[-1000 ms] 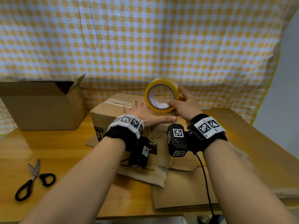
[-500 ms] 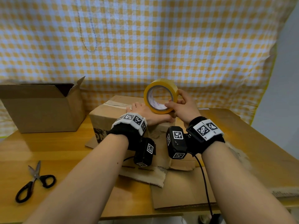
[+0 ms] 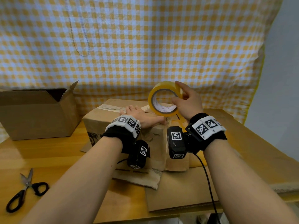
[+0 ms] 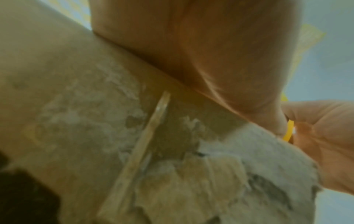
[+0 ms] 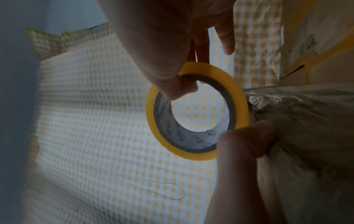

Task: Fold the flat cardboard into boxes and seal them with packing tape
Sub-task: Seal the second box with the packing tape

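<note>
A closed cardboard box (image 3: pixel 103 120) stands in the middle of the wooden table (image 3: pixel 40 152). My left hand (image 3: pixel 140 115) lies flat on its top, fingers straight, thumb pressing a clear tape strip (image 3: pixel 167 126) at the near top edge. My right hand (image 3: pixel 186 101) grips the yellow tape roll (image 3: pixel 163 97) above the box's right top, thumb inside the core and fingers over the rim. In the right wrist view the tape roll (image 5: pixel 197 110) is pinched at its upper left, with the left thumb (image 5: pixel 245 139) just below it. The left wrist view shows torn box cardboard (image 4: pixel 95 121) under my palm.
An open cardboard box (image 3: pixel 37 113) stands at the back left. Black-handled scissors (image 3: pixel 24 191) lie at the front left. Flat cardboard sheets (image 3: pixel 178 191) lie under and in front of the box. A checked cloth (image 3: pixel 145 46) hangs behind the table.
The right hand has lifted the tape roll up and slightly right, drawing tape off the roll. The left hand has slid its thumb to the box's near top edge, over the tape.
</note>
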